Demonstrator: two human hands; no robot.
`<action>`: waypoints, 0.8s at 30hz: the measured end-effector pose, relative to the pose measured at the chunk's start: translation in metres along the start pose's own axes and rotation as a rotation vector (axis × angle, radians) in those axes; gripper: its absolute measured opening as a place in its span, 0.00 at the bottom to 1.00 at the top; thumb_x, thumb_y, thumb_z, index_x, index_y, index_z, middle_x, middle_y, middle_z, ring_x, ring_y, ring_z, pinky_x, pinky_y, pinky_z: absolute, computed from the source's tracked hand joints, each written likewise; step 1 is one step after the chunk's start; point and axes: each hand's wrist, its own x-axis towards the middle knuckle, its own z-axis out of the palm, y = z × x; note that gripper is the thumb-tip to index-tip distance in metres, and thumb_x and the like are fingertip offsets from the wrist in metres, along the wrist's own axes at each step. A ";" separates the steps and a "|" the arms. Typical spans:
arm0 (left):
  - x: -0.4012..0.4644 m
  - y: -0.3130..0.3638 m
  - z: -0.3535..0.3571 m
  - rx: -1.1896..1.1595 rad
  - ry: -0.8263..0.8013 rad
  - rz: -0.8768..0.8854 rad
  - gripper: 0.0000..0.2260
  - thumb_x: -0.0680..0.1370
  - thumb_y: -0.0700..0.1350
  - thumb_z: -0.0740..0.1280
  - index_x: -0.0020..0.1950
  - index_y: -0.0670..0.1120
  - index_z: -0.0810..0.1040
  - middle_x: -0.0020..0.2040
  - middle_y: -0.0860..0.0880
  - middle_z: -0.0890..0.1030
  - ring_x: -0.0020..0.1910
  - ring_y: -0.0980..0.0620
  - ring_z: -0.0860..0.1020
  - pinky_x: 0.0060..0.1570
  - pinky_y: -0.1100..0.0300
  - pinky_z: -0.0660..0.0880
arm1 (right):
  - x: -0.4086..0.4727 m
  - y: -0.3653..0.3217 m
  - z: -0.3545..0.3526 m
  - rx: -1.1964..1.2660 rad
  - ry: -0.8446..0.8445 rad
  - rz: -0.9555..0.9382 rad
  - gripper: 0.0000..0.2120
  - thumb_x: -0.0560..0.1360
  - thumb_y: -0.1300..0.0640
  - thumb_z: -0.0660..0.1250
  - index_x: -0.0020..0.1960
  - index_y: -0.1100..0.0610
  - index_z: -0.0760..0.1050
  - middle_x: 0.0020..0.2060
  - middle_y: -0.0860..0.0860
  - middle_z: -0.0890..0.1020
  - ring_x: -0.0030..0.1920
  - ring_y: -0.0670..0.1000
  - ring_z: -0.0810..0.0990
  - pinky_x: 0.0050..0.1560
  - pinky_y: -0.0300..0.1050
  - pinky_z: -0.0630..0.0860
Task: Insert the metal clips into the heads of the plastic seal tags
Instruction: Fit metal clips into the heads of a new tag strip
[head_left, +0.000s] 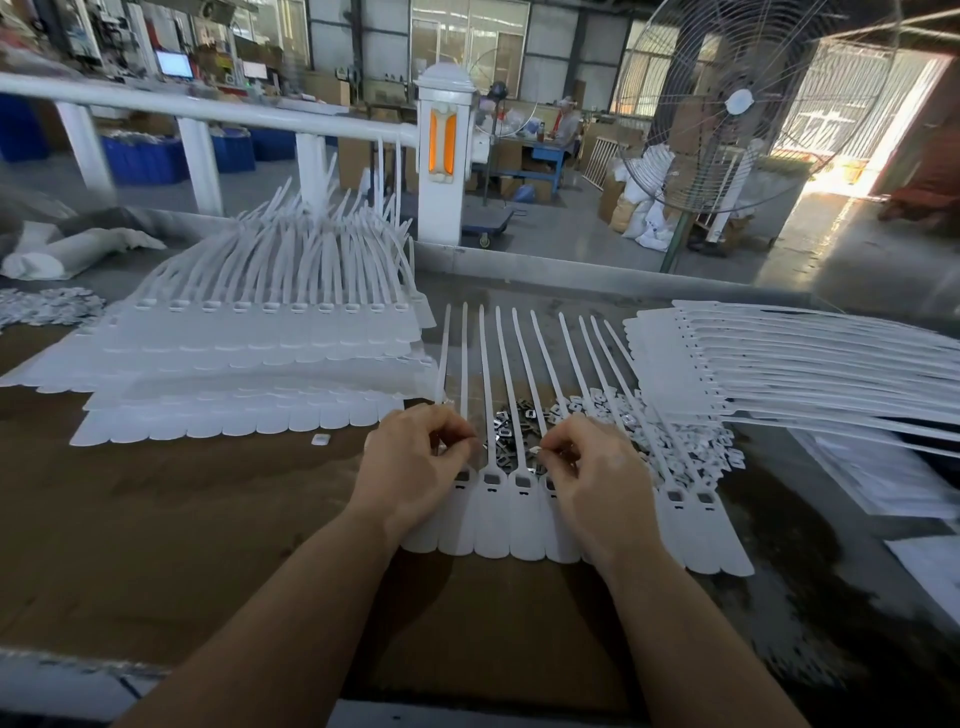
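While both hands work over a strip of seal tags (491, 519), left hand (410, 467) pinching a clip, right hand (592, 473) pinching another

White seal tags (524, 514) lie beneath the fingers (457, 434); grey, shiny metal clips (511, 423) lie just beyond them on the brown worktop (182, 519).

You are working in mixed light: daylight is pouring through the doorway (904, 119) at your upper right, blowing out to glare and washing the floor (810, 208) below it. Your counter (156, 519) is sitting dimmer. Straight lines are bowing toward the edges, and the right side is smearing with blur.
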 end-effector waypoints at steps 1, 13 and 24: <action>0.000 0.000 0.000 0.004 -0.003 0.000 0.14 0.73 0.44 0.71 0.35 0.61 0.74 0.36 0.61 0.78 0.39 0.60 0.76 0.39 0.66 0.71 | 0.000 0.000 0.001 -0.005 0.000 0.000 0.03 0.71 0.65 0.71 0.41 0.60 0.77 0.37 0.48 0.77 0.43 0.49 0.74 0.43 0.42 0.72; 0.001 0.001 0.000 0.024 -0.025 -0.028 0.10 0.73 0.44 0.71 0.38 0.58 0.76 0.38 0.60 0.78 0.40 0.59 0.76 0.38 0.70 0.70 | -0.001 -0.002 0.001 -0.065 0.042 -0.045 0.05 0.69 0.68 0.71 0.39 0.61 0.77 0.36 0.53 0.80 0.41 0.54 0.75 0.40 0.43 0.70; 0.002 0.002 0.003 0.068 -0.031 -0.038 0.08 0.74 0.45 0.70 0.39 0.57 0.76 0.37 0.61 0.77 0.39 0.61 0.76 0.36 0.72 0.69 | -0.002 -0.007 -0.003 -0.148 0.133 -0.147 0.09 0.64 0.72 0.73 0.36 0.62 0.75 0.32 0.54 0.79 0.35 0.54 0.76 0.36 0.45 0.72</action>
